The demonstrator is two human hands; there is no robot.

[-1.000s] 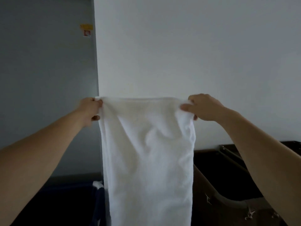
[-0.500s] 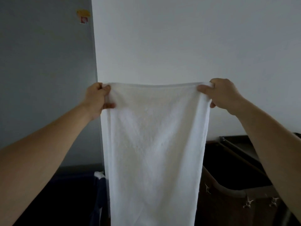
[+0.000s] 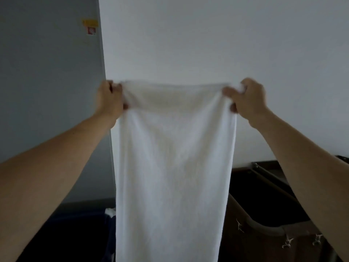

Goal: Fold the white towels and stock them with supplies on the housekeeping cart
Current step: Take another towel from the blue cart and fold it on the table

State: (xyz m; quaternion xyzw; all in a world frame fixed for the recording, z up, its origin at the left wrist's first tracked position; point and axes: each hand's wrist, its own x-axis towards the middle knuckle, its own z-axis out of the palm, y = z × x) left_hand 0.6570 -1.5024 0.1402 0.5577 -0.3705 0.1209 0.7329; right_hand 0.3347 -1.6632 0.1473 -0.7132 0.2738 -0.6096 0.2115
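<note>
Towel (image 3: 172,167) hanging between left hand (image 3: 109,100) and right hand (image 3: 247,98), corners gripped.

**Dim room, two walls**

A white wall (image 3: 207,44) fills the centre and right, meeting a grey wall (image 3: 47,82) at a vertical edge. High on the grey wall sits a yellow sticker (image 3: 90,23), with a red label (image 3: 91,30) just below. Light is low.
</note>
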